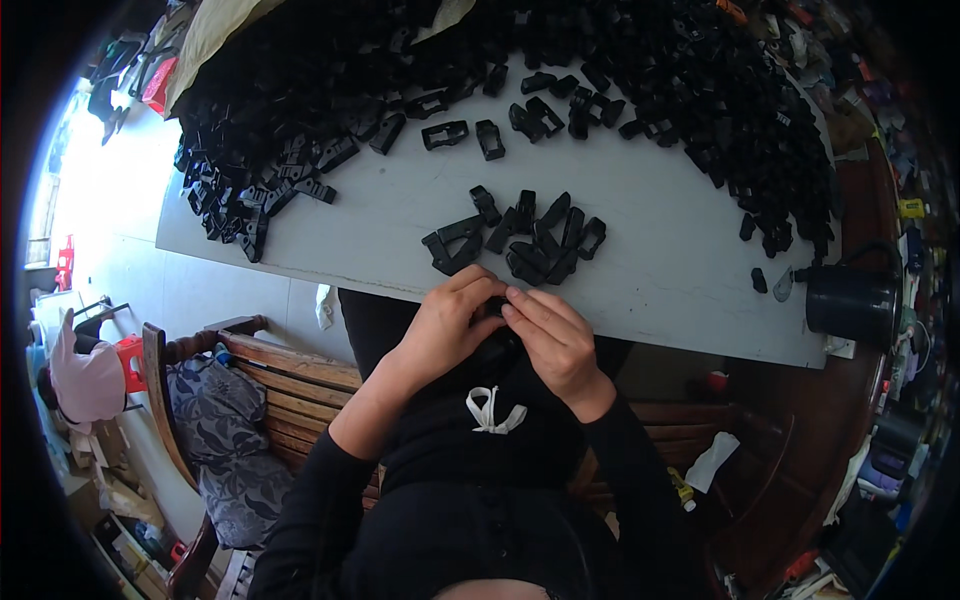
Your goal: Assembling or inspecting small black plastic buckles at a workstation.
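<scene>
My left hand [443, 325] and my right hand [556, 345] meet at the table's near edge, fingertips together. Between them a small black plastic part [496, 306] is pinched, mostly covered by the fingers. Just beyond the hands lies a loose cluster of similar black plastic pieces [530, 260], some shaped like hollow frames, others like narrow clips. A few more black frame pieces [445, 135] sit farther out on the grey-white tabletop [370, 230].
A large heap of black parts [300, 80] covers the far and left table, continuing down the right side [740, 150]. Near the right corner stands a dark cylindrical container [852, 300]. Behind the table edge is a wooden bench [290, 400] with a patterned cushion [225, 440].
</scene>
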Motion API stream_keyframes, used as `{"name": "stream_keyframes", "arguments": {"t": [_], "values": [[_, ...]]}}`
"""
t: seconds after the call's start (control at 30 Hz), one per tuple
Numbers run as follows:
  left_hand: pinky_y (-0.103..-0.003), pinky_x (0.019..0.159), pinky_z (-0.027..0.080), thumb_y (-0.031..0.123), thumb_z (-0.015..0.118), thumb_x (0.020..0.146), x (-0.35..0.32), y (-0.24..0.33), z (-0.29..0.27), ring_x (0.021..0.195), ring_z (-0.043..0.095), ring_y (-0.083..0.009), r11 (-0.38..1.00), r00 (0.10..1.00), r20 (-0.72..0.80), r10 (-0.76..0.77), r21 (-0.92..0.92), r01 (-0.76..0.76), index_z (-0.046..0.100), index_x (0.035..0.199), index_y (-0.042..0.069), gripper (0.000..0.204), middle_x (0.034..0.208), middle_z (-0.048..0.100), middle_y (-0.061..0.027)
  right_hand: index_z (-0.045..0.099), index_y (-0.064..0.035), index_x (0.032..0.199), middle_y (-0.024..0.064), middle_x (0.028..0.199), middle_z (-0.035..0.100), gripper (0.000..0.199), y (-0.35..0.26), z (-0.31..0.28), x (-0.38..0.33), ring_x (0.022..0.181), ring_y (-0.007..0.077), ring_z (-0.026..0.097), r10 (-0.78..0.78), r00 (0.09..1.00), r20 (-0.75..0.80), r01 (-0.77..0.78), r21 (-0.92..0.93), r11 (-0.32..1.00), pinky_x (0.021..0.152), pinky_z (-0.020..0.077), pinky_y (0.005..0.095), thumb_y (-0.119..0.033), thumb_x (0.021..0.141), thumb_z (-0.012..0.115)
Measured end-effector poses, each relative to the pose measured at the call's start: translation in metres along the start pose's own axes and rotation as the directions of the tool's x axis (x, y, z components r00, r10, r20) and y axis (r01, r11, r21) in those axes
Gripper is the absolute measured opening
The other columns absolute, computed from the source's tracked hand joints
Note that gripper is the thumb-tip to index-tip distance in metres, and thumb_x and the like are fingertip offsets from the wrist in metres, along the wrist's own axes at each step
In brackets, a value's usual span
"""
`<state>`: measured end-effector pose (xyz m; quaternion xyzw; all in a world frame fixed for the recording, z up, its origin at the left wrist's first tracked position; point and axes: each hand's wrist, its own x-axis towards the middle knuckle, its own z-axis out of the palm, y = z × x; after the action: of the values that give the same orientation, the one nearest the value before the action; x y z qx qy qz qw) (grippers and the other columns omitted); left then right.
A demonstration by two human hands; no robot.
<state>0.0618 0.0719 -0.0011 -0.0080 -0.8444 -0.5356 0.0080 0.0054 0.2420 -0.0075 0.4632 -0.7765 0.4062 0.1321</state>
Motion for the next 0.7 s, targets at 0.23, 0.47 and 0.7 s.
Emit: {"name": "stream_keyframes", "arguments": {"t": [0.23,0.47,0.7], "values": [[-0.033,0.064,0.052,0.001,0.074,0.074,-0.008,-0.002,0.001,0.071,0.061,-0.0264,0.996,0.997,-0.014,0.073,0.056,-0.072,0.061,0.102,0.000,0.030,0.098,0.059,-0.0117,0.073,-0.0094,0.109,0.0072,0.127,0.065,0.033,-0.011,-0.008,-0.024,0.130,0.0337,0.050,0.133,0.972,0.193,-0.091,-0.211,0.973,0.113,0.0190,0.0554,-0.010,0.075,0.074],[-0.030,0.061,0.051,0.003,0.074,0.077,-0.007,0.010,-0.022,0.069,0.060,-0.0196,0.990,0.994,-0.029,0.106,0.093,-0.103,0.064,0.102,0.001,0.027,0.097,0.060,-0.0099,0.072,-0.0033,0.100,0.0100,0.106,0.068,0.025,-0.005,-0.011,0.003,0.101,0.0306,0.062,0.199,0.979,-0.054,-0.203,-0.082,0.976,0.091,0.0447,0.0424,-0.004,0.075,0.071],[-0.028,0.056,0.048,0.002,0.072,0.080,-0.012,0.011,-0.018,0.063,0.059,-0.0184,0.980,0.981,-0.158,0.113,0.181,-0.084,0.064,0.096,0.001,0.017,0.088,0.060,-0.0082,0.070,0.0008,0.094,0.0112,0.092,0.065,0.017,0.001,-0.010,-0.012,0.080,0.0274,0.062,0.217,0.968,-0.126,-0.227,-0.079,0.971,0.069,0.0503,0.0337,0.005,0.077,0.067]]}}
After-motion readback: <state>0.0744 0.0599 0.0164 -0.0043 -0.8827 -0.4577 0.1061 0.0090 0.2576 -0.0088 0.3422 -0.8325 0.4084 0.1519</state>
